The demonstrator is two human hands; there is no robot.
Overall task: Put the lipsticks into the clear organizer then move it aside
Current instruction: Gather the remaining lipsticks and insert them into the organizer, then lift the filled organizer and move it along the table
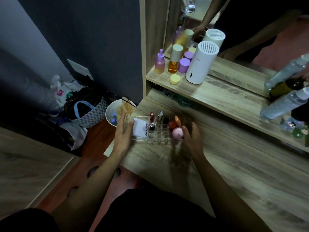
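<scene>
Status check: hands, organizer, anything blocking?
Left hand and right hand open, flanking the clear organizer. Three lipsticks upright inside. Desk edge and white bin close left.

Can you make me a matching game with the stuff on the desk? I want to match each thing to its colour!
Things:
1. dropper bottle
2. tall speaker-like cylinder
3. small round jar lid
4. round sponge in the clear organizer

Colours:
A. pale yellow
B. pink
C. purple fading to yellow
D. white

Pairs: 1-C, 2-D, 3-A, 4-B
</scene>
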